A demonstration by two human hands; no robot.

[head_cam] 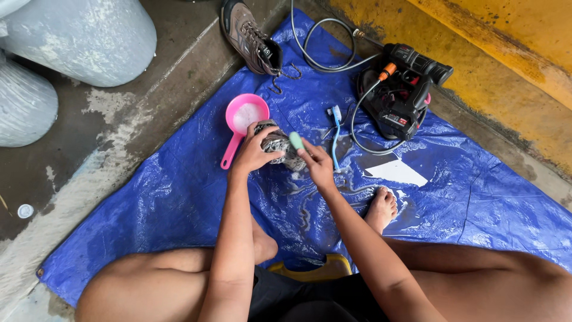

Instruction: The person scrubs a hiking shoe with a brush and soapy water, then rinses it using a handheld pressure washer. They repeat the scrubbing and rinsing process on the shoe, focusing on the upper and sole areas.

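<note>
Over the wet blue tarp [179,197], left hand [253,152] wrapped its grip around the soapy shoe [275,143], fingers curled on the near side, holding it clear of the tarp. Right hand [317,166] had its grip pinched on a green-handled brush [296,141], head against the shoe's right end. Shoe looked light but lathered, so likely slippery; upper soft, sole stiff. Best purchase judged at the sole and heel, not the foamy fabric. Just beyond the left grip: pink scoop [243,119], handle pointing back leftward. Right of the right grip: blue toothbrush [335,134], then hose loops [357,128] and a black pressure washer gun [405,89]. Second shoe [250,39] well beyond, at the tarp edge. Bare foot [381,209] near the right forearm. Hose was the closest snag.
</note>
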